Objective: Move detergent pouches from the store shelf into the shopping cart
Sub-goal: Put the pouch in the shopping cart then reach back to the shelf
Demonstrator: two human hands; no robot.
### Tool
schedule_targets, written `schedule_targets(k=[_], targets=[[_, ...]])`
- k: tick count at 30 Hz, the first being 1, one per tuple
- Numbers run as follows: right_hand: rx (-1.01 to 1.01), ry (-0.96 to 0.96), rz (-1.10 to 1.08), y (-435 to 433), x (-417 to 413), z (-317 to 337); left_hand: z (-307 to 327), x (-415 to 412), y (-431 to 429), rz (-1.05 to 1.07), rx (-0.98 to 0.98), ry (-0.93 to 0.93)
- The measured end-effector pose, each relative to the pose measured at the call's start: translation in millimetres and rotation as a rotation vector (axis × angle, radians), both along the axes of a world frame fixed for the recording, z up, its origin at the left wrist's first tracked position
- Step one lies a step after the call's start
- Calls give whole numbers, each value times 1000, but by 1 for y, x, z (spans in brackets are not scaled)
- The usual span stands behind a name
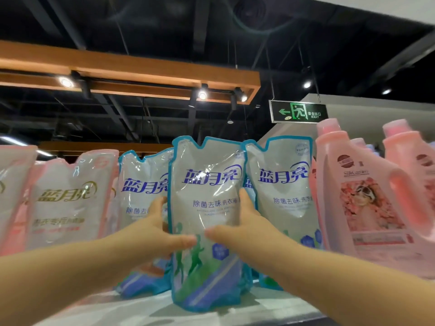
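Observation:
A blue-edged detergent pouch (207,184) stands upright at the front of the white shelf (141,309), in the middle of the head view. My left hand (162,229) grips its left side, thumb across the front. My right hand (244,227) grips its right side, thumb on the front too. Two more blue pouches stand behind it, one to the left (141,184) and one to the right (284,184). The shopping cart is out of sight.
Pink-edged pouches (68,198) fill the shelf to the left. Pink detergent bottles (360,196) stand close on the right. A green exit sign (297,112) hangs above, under a dark ceiling with spotlights.

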State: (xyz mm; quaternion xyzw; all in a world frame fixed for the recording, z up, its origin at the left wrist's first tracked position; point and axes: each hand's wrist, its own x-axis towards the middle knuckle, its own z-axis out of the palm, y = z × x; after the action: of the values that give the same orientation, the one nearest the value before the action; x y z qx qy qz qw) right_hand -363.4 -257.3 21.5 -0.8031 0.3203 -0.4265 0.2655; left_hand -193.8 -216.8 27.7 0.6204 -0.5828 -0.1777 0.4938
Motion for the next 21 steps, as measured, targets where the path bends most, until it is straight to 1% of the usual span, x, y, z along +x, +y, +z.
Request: schedule_targets(k=[2,4,7,10,14,21], targets=[[-180,194,-40,14,-11,-9,-8,-5,1,7,84,-16],[-297,351,-93,17,-15,-11,-13,-9,-4,32,105,14],[-402,485,-149,10,-12,-14,-15,-16,-11,67,99,50],[-431,533,-203,-1,-11,-18,-16,-17,-17,59,102,70],[-412,571,-219,-7,-12,-24,-16,-17,-18,58,107,46],[-407,570,-240,-5,-11,-24,-19,-19,-15,34,69,59]])
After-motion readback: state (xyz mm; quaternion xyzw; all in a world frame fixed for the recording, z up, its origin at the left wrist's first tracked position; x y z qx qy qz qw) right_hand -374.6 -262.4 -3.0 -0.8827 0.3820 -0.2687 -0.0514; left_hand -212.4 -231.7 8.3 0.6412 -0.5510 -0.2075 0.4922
